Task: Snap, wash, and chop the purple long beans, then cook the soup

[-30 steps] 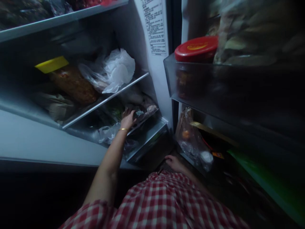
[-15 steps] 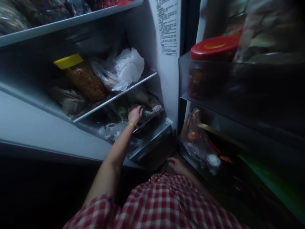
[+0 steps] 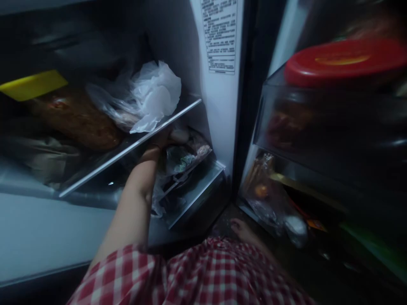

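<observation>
My left hand [image 3: 164, 138] reaches deep into the lower compartment of the fridge, under the glass shelf [image 3: 133, 146]. The shelf and shadow hide its fingers, so what it touches cannot be made out. Just beyond it is a pale rounded item [image 3: 179, 134]. To its right lies a clear plastic bag with something green and white [image 3: 182, 161]. My right hand [image 3: 240, 228] hangs low in front of my body, near the open door's lower bin. Its fingers look loosely bent and a little apart, with nothing seen in them.
On the glass shelf are a yellow-lidded jar [image 3: 76, 118] lying tilted, a white plastic bag [image 3: 155, 97] and a grey-brown bundle [image 3: 51, 161]. A drawer front [image 3: 197, 195] sits below. The door holds a red-lidded tub [image 3: 343, 63] and a bagged orange item [image 3: 262, 190].
My left hand has gone deeper, from above the bags at the compartment's front to under the glass shelf. The view has moved closer to the fridge. My right hand stays low.
</observation>
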Motion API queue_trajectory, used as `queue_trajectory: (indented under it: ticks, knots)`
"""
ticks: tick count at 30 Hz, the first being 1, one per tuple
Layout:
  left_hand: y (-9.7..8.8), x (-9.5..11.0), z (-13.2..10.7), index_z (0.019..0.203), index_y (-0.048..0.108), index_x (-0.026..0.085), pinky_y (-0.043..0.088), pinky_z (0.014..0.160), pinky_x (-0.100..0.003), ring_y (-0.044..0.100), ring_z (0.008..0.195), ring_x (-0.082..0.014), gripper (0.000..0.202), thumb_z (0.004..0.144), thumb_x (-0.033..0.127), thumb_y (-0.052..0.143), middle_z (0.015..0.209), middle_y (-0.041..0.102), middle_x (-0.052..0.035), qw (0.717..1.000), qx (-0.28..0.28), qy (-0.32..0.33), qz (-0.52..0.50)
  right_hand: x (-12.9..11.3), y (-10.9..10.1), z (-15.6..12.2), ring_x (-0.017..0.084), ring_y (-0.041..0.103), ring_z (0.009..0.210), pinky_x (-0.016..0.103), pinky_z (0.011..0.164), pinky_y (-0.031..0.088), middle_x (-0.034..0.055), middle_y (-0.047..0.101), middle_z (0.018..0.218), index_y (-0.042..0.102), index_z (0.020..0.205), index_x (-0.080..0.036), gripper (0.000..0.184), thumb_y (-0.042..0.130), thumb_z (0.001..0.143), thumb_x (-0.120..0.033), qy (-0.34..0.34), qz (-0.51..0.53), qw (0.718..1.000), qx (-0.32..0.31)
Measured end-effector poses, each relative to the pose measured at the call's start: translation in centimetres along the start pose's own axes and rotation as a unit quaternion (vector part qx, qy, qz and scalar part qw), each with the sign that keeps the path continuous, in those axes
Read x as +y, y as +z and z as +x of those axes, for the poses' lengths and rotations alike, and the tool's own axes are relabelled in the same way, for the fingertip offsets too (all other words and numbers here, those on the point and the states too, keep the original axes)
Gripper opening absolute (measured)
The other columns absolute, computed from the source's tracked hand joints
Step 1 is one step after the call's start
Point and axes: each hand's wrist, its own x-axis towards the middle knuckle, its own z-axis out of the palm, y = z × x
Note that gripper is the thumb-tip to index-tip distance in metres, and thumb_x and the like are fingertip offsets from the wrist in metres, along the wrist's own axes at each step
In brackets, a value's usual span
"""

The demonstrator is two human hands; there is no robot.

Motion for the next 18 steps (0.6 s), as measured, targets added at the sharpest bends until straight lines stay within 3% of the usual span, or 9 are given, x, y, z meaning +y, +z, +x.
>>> queue_trajectory:
  ticks: [5, 12, 15, 18]
  knots:
    - [0.8, -0.5, 0.1, 0.132, 0.035, 0.017, 0.032, 0.099, -0.040, 0.037, 0.119, -0.0301, 0.082, 0.063, 0.044, 0.070, 0.137, 0.034, -0.0110, 1.000, 0.018, -0.011, 0.010, -1.8, 0.5, 0.8, 0.014, 0.055, 0.062, 0.024, 0.061, 0.042, 0.0020, 0.061, 0.068, 0.065, 0.093, -0.011, 0.028, 0.047, 0.072, -0.020, -0.016, 0.013, 1.000, -0.003]
    - [1.1, -0.4, -0.2, 0.136, 0.030, 0.017, 0.035, 0.094, -0.040, 0.042, 0.113, -0.0296, 0.080, 0.069, 0.043, 0.066, 0.134, 0.038, -0.0125, 0.999, 0.008, -0.022, 0.047, -2.7, 1.3, 1.4, 0.012, 0.054, 0.059, 0.023, 0.057, 0.042, -0.0001, 0.061, 0.065, 0.065, 0.090, -0.014, 0.025, 0.049, 0.071, -0.020, -0.016, 0.022, 1.000, 0.005]
    - [0.7, 0.8, -0.6, 0.135, 0.031, 0.014, 0.034, 0.094, -0.044, 0.044, 0.109, -0.0295, 0.076, 0.071, 0.037, 0.064, 0.129, 0.043, -0.0145, 0.998, 0.007, -0.027, 0.063, -2.3, 1.0, 1.3, 0.012, 0.054, 0.058, 0.022, 0.057, 0.041, 0.0004, 0.062, 0.066, 0.065, 0.092, -0.014, 0.026, 0.049, 0.073, -0.021, -0.012, 0.007, 1.000, -0.006]
    - [0.1, 3.0, -1.5, 0.132, 0.038, 0.011, 0.034, 0.095, -0.041, 0.043, 0.112, -0.0293, 0.059, 0.078, 0.028, 0.054, 0.125, 0.046, -0.0162, 0.997, 0.024, -0.023, 0.068, -1.9, 0.6, 0.9, 0.013, 0.057, 0.065, 0.024, 0.062, 0.043, 0.0031, 0.065, 0.075, 0.065, 0.094, -0.012, 0.027, 0.048, 0.073, -0.019, -0.027, -0.011, 1.000, -0.007]
